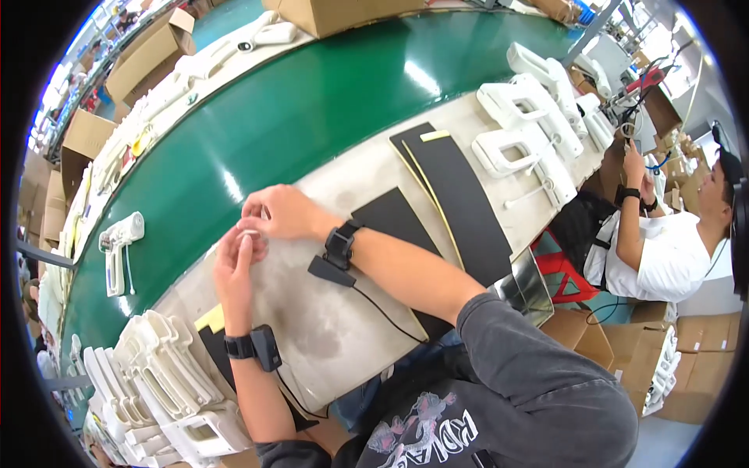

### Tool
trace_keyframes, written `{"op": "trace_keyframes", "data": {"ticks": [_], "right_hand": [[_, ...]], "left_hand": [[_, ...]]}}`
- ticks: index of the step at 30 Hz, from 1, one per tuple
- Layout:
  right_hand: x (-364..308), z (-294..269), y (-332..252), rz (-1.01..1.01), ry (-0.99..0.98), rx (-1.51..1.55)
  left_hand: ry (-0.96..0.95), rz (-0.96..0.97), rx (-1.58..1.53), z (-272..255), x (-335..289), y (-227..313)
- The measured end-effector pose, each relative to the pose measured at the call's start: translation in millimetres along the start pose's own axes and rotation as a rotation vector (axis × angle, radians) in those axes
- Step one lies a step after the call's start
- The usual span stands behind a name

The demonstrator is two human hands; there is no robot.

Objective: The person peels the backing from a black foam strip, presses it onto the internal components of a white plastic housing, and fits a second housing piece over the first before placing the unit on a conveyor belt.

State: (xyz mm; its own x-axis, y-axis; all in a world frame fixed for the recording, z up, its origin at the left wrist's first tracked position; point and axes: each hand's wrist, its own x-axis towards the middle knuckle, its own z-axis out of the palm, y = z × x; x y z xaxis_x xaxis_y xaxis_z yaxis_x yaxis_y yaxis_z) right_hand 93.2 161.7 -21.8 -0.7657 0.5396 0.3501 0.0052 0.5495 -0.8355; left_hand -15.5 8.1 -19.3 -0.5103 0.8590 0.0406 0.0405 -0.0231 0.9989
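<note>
Head view, looking down on a pale worktop (367,178) beside a curving green belt (312,101): a person's bare hands are together near the belt's edge, left of the middle, fingertips meeting over a small white piece (250,232). The step in hand looks to be close fingertip work on that piece; the next move, in my judgement, calls for a light, steady pinch, since something so small could easily slip. The right hand (285,212) reaches across from the right, its thumb and a finger seeming to pinch the piece from above. The left hand (234,261) comes up from the near side with fingers curled and thumb raised; whether it grips the piece too, I cannot tell. The piece looks pale and smooth, mostly covered by the fingers, so its full shape is hidden. It is held above the worktop's far left part. Each wrist wears a black strapped device. To the right of the hands lie flat black sheets (468,203), one bearing a short yellow strip (434,136). White plastic casings (168,366) are crowded together at the near left, and more white handled parts (523,117) stand at the far right. On the belt, to the left, sits a white handled device (118,251). Farther right, a co-worker in a white top (659,261) sits working.
</note>
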Motion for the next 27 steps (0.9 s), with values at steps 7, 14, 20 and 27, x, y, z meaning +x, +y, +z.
{"op": "trace_keyframes", "data": {"ticks": [7,14,20,27], "right_hand": [[-3,-3,-8,0.063,-0.023,0.039],[-4,-1,-4,0.070,-0.034,0.038],[-3,2,-2,0.034,-0.018,0.014],[-2,1,-1,0.027,-0.016,-0.007]], "left_hand": [[-0.033,-0.010,0.029,3,-1,3],[-0.017,-0.016,0.030,4,-2,2],[-0.006,-0.025,0.027,5,-3,3],[-0.001,-0.025,0.037,6,-2,0]]}}
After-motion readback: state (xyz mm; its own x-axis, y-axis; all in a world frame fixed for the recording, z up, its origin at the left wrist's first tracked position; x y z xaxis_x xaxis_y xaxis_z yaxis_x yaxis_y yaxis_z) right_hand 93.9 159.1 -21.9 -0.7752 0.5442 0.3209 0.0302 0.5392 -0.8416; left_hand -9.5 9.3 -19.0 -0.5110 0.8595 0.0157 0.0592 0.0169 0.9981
